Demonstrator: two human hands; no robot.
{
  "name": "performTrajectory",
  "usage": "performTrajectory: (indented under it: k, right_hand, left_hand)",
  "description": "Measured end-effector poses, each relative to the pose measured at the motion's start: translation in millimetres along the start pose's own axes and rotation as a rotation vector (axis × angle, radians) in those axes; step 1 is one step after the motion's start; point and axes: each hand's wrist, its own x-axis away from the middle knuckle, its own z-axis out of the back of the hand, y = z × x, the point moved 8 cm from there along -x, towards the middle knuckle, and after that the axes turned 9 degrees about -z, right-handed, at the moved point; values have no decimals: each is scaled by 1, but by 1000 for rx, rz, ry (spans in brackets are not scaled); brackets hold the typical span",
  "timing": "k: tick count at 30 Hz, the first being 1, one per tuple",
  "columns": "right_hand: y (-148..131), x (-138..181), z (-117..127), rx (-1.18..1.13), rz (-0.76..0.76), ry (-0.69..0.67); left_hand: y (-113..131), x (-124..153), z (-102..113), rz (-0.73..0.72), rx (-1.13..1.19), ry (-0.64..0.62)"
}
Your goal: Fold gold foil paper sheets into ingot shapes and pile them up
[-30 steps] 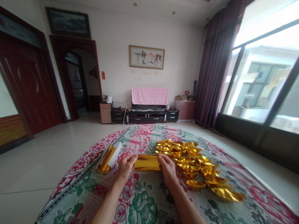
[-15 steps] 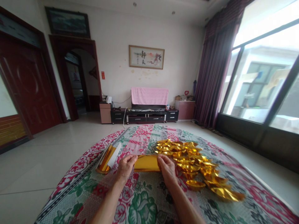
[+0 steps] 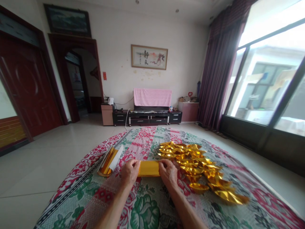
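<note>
Between my two hands a sheet of gold foil paper (image 3: 149, 169) is held out flat, wider than it is tall. My left hand (image 3: 130, 171) pinches its left end, and my right hand (image 3: 168, 171) pinches the right end. Folded gold paper ingots (image 3: 193, 163) lie crowded together to the right of my right hand. The closest of them, a boat-shaped one (image 3: 199, 187), sits apart at the near side of the group. Left of my left hand rests a curled stack of gold paper sheets (image 3: 110, 163) with white backs.
A flowered cloth (image 3: 102, 208) in red, green and grey covers the round table. Beyond it, across the tiled floor (image 3: 33, 168), stands a low black TV cabinet (image 3: 150, 119) with a pink cloth (image 3: 152, 97) above. A purple curtain (image 3: 214, 73) hangs by the window.
My fingers have shifted inward and curled more over the ends, so a shorter stretch of the gold sheet shows between them. The ingots and the paper stack stay put.
</note>
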Motion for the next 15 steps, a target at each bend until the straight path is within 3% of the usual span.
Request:
performTrajectory:
  k: [8, 15]
  right_hand:
    - [-2, 1, -2, 154, -12, -20]
    - [-4, 6, -9, 247, 97, -6]
  left_hand:
    - [5, 2, -6, -94, -191, 15]
    - [9, 5, -17, -228, -318, -21]
